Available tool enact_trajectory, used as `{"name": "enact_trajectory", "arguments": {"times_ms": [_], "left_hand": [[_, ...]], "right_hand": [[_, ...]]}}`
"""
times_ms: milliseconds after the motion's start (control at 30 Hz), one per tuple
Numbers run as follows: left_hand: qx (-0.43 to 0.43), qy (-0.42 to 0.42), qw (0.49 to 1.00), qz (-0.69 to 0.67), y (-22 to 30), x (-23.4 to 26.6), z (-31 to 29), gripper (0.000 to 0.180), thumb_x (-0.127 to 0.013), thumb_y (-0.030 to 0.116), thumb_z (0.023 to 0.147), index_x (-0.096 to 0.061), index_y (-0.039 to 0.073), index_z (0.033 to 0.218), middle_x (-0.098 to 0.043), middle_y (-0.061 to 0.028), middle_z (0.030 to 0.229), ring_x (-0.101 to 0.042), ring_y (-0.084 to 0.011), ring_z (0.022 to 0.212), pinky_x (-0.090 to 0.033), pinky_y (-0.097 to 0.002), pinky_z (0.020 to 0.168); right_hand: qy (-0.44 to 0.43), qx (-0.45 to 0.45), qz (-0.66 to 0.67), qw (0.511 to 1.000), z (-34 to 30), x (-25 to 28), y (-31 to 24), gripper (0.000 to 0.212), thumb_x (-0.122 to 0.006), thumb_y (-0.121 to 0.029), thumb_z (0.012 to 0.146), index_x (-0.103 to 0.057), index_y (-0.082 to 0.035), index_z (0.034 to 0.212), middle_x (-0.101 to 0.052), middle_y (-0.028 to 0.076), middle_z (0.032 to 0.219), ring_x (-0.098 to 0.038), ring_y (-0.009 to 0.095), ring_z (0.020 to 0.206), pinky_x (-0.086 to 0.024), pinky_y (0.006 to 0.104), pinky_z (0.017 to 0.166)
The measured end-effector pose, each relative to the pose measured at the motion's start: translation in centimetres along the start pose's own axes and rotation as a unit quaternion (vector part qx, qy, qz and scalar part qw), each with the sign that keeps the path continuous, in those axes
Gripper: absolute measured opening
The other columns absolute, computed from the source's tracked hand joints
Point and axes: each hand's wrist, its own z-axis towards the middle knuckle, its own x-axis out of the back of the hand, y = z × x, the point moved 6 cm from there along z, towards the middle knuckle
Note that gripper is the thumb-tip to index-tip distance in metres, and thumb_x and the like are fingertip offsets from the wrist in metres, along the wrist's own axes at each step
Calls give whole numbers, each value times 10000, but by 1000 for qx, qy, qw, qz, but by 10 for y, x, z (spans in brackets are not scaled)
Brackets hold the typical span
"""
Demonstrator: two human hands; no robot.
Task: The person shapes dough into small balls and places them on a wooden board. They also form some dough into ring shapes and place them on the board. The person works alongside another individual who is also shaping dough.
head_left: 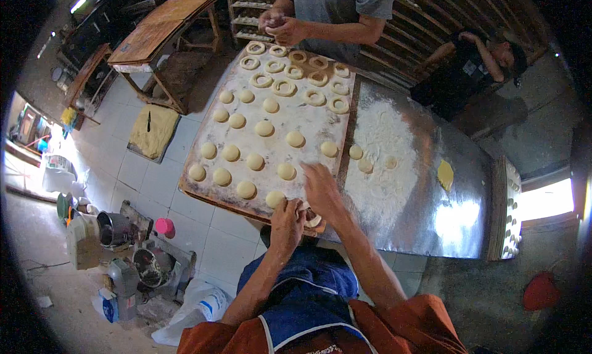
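Note:
Low at the near edge of a floured wooden board (234, 70), my left hand (287, 223) has its fingers curled at a pale piece of dough (313, 220), partly hidden by my hands. Just above and to the right, my right hand (322, 189) reaches over the dough with its fingers stretched out, slightly blurred. Beside my left hand rests a round dough ball (275, 199); another dough ball (286, 171) lies left of my right fingertips. Several more dough balls (255, 162) sit in loose rows, with dough rings (283, 87) toward the far end.
Across the board stands a person in a grey shirt (339, 9), hands together; another person (462, 70) is farther right. A floured metal table (425, 169) adjoins the board, bearing a few dough pieces (365, 165) and a yellow lump (445, 174). Pots (114, 229) stand on the left floor.

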Motion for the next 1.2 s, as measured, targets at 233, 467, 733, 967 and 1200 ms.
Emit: {"name": "enact_trajectory", "arguments": {"times_ms": [233,467,733,967,1200], "left_hand": [[-21,55,971,233,2,41,30,273,-725,141,877,-609,8,1086,-572,-225,1191,-506,-426,1203,-430,-524,955],[80,-165,982,35,26,45,41,267,-744,108,878,-593,7,1073,-677,-204,948,-658,-389,926,-517,-475,839],[-103,-171,978,-63,128,-150,56,328,-733,161,940,-618,4,1204,-693,-220,1125,-706,-374,1018,-571,-422,842],[66,-236,929,-276,124,-228,51,295,-696,179,990,-665,-39,1187,-717,-133,1089,-690,-207,983,-567,-359,828],[198,-218,889,-351,125,-229,49,217,-691,145,991,-704,-10,1144,-723,-80,1004,-671,-133,942,-559,-305,852]], "right_hand": [[-148,71,-54,985,42,-59,21,328,-648,-118,884,-610,-3,1189,-628,198,1168,-643,381,1046,-584,468,832],[-68,-104,241,963,-24,25,69,280,-817,-164,789,-700,-7,989,-739,158,908,-732,232,820,-574,356,756],[36,-220,-115,968,-142,141,225,209,-818,-137,790,-696,-19,911,-734,154,884,-718,330,841,-565,421,794],[104,-339,294,888,-162,149,218,648,-848,-60,785,-419,-49,1270,-724,148,841,-700,185,801,-561,341,697],[93,-327,501,796,-165,139,215,759,-799,-13,782,-367,-50,1405,-701,141,1043,-688,173,856,-556,314,746]]}}
